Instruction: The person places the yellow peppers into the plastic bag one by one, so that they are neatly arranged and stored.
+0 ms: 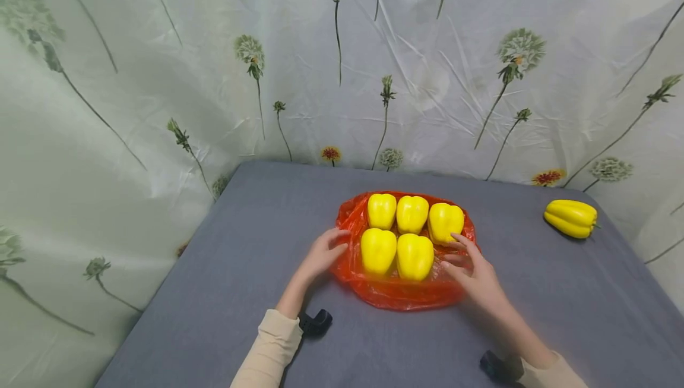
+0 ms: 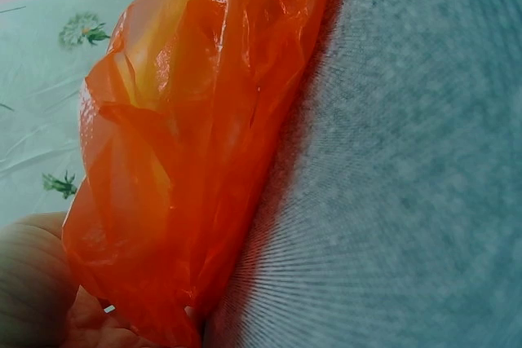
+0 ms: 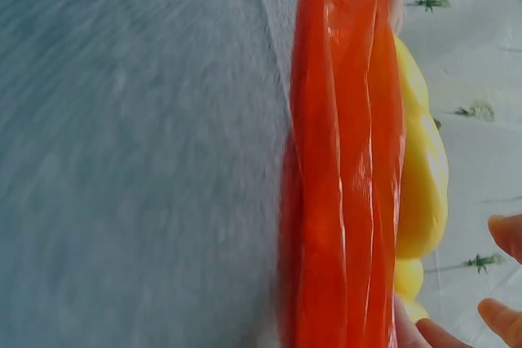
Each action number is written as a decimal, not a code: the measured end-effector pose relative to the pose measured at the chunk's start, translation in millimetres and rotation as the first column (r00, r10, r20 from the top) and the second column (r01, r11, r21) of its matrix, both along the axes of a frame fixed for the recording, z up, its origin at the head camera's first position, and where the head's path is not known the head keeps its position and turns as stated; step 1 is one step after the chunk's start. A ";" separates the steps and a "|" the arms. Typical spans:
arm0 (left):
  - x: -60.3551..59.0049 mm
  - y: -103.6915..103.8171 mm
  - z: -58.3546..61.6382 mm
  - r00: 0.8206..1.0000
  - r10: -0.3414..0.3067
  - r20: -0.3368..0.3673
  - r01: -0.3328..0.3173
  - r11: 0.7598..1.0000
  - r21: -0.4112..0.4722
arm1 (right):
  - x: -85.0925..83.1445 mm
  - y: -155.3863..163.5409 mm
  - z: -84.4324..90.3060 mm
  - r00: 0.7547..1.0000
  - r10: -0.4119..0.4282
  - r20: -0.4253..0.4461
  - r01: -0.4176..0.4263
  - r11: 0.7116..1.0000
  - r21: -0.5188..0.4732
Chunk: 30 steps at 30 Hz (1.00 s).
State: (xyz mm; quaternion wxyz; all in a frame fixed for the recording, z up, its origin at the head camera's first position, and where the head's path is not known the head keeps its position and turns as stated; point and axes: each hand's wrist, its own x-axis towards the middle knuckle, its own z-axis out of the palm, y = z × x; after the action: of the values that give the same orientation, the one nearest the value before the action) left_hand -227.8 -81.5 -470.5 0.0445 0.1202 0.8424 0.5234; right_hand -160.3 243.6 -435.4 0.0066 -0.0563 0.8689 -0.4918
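Several yellow bell peppers (image 1: 415, 256) sit in an opened red plastic bag (image 1: 398, 295), three in the back row and two in front. At the bag's left edge is my left hand (image 1: 320, 255), its fingers touching the plastic with thumb and forefinger apart. In the left wrist view the bag (image 2: 204, 144) hides part of that hand. My right hand (image 1: 477, 278) reaches over the bag's right side, fingers spread, fingertips close to the back-right pepper (image 1: 446, 222). The right wrist view shows its fingertips (image 3: 507, 236) apart, with the bag's wall (image 3: 351, 169) beside them.
Another yellow bell pepper (image 1: 570, 218) lies on its side at the far right of the grey-covered table (image 1: 256, 221). A pale curtain (image 1: 427, 79) printed with dandelions hangs behind and to the sides. Black wrist cameras (image 1: 316, 323) show below both hands.
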 end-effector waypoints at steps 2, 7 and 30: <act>-0.4 -0.1 0.4 1.000 -0.003 0.001 0.003 1.000 0.002 | 1.3 4.7 1.4 0.999 -0.034 -0.036 0.035 0.999 0.009; -0.8 -0.8 0.1 1.000 -0.009 -0.022 0.009 1.000 -0.004 | 1.6 17.2 2.2 0.989 -0.090 -0.121 0.090 0.996 -0.005; -1.6 -0.4 -2.1 1.000 -0.006 -0.013 0.006 1.000 -0.002 | -14.5 111.0 -9.2 0.858 -0.510 -0.060 0.511 0.860 -0.007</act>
State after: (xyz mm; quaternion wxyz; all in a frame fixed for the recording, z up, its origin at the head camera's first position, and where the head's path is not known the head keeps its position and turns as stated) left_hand -229.4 -81.9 -472.7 0.0409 0.1262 0.8427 0.5218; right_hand -174.8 354.6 -444.6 -0.1496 0.1611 0.8547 -0.4703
